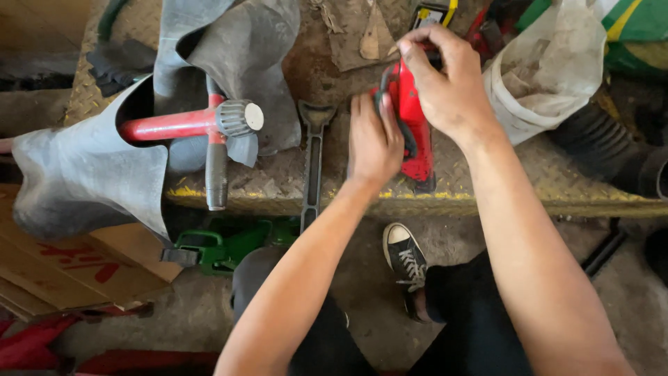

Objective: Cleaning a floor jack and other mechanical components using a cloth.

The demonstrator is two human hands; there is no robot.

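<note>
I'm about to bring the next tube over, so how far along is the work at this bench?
Looks done: grey rubber inner tube draped over the red metal stand. In hand: both hands, left hand and right hand, grip a red handheld power tool on the checker-plate bench. Left: the tool hasn't touched the tube yet.

The right hand [449, 83] is covering the top of the red tool [414, 122], the left hand [372, 139] is hiding its near side, and the white bag [550, 66] is running past the upper edge.
</note>
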